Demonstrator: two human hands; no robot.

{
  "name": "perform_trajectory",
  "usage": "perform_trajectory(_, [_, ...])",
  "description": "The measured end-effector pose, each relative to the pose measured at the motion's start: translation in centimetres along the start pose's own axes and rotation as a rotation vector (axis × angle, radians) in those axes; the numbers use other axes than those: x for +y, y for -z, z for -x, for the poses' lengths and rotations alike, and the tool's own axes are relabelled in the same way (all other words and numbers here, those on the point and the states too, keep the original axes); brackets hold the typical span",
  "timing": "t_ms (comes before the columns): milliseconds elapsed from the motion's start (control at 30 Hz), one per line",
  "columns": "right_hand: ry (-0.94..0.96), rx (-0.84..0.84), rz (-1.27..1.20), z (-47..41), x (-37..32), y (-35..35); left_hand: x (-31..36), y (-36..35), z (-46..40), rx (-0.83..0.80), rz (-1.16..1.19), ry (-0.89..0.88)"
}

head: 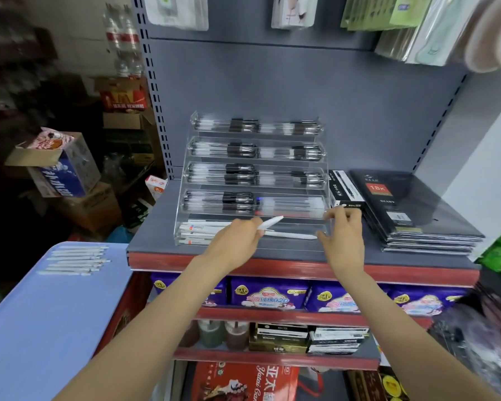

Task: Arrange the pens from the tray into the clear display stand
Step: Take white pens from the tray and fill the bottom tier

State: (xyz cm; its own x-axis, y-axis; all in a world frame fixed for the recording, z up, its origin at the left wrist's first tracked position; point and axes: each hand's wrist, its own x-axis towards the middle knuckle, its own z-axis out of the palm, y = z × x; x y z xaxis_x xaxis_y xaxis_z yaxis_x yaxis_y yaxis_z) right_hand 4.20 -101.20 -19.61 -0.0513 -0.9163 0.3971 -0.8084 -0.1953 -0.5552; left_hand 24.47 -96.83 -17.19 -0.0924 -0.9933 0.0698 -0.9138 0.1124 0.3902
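Observation:
A clear tiered display stand (185, 180) sits on the grey shelf, its upper tiers filled with black-and-clear pens. White pens lie in the left of the bottom tier (197, 234). My left hand (237, 237) grips a white pen (271, 222) over the bottom tier, tip pointing up and right. My right hand (343, 230) hovers at the stand's right end, fingers loosely curled, beside another white pen (292, 235) lying in the bottom tier. Several white pens (75, 260) lie in a row on the blue tray (41, 314) at the lower left.
Black pen boxes (344, 189) and a stack of black diaries (411, 209) stand right of the stand. Purple packets fill the shelf below. Cardboard boxes (61, 166) are piled at the left. Packaged goods hang above.

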Motion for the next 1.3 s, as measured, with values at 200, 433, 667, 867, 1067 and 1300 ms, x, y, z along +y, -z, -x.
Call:
perform_trajectory(200, [-0.203,-0.143,-0.303,-0.6,1.2,0.3,2.4,-0.1,-2.2,-0.119,-0.106,-0.011])
perform_trajectory(433, [-0.205,-0.217,-0.316,-0.8,1.5,0.6,3.5,0.2,-3.3,-0.172,-0.233,-0.015])
perform_trajectory(667, [-0.202,-0.244,-0.281,-1.2,1.7,0.8,3.4,-0.7,-3.7,-0.087,-0.031,-0.072])
perform_trajectory(867, [-0.186,-0.233,-0.284,-1.0,1.8,0.7,3.1,-0.5,-4.4,-0.062,0.107,-0.151])
perform_trajectory(1067, [-0.194,-0.261,-0.293,-1.1,2.0,1.0,4.1,-1.2,-5.7,-0.154,0.040,-0.124])
perform_trajectory(1300, [-0.203,-0.284,-0.286,-1.2,2.2,1.0,3.8,-1.9,-5.1,-0.058,0.075,-0.084])
